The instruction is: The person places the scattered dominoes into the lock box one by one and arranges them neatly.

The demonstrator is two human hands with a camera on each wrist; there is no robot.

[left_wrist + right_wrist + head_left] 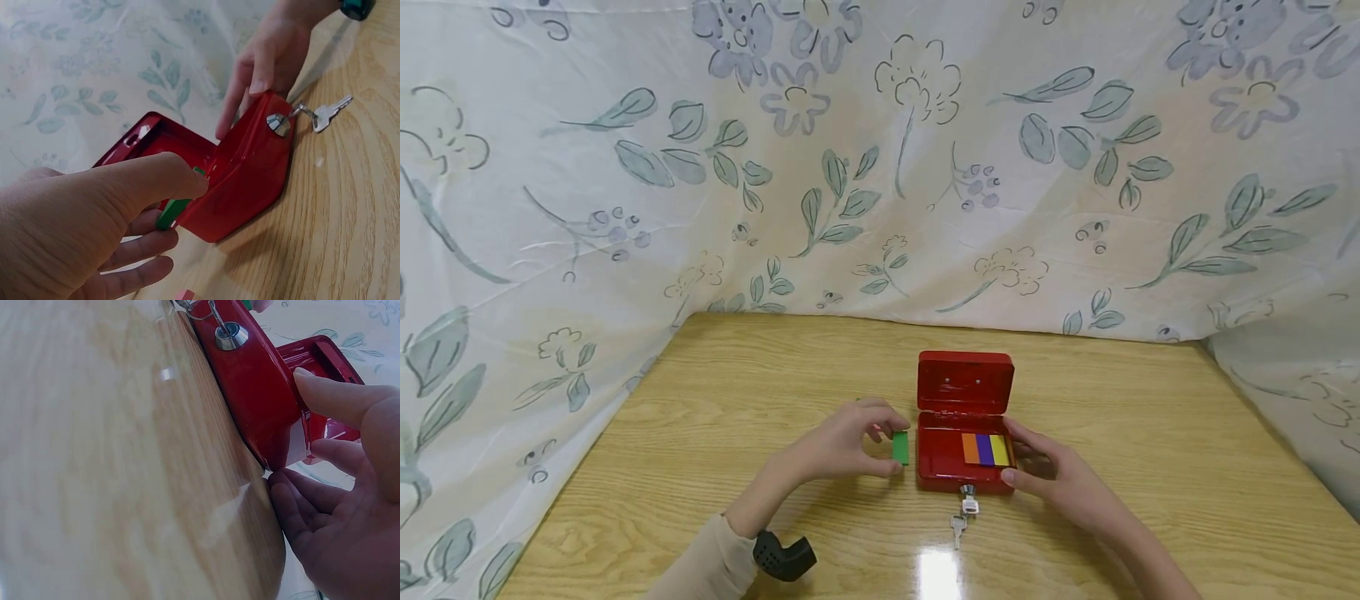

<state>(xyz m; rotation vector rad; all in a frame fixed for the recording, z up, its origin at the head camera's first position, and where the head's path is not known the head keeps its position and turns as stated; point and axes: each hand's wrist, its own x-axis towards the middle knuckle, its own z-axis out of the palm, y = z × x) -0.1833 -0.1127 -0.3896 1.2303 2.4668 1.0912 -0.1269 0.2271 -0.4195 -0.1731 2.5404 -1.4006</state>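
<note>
A small red metal cash box (938, 458) stands on the table with its lid (966, 383) raised at the back. Orange (971, 448), purple (984, 450) and yellow (999, 450) blocks lie side by side in its right half. My left hand (850, 442) pinches a green block (900, 448) upright between thumb and fingertips, just left of the box. My right hand (1056, 479) holds the box's right end, its thumb at the front corner and index finger farther back. A key (325, 115) hangs from another one at the front lock (231, 336).
The wooden table (760, 358) runs back to a floral cloth (850, 167). A bit of a pink piece (184, 295) shows beneath my left hand in the left wrist view. A black curved device (784, 557) sits at my left wrist.
</note>
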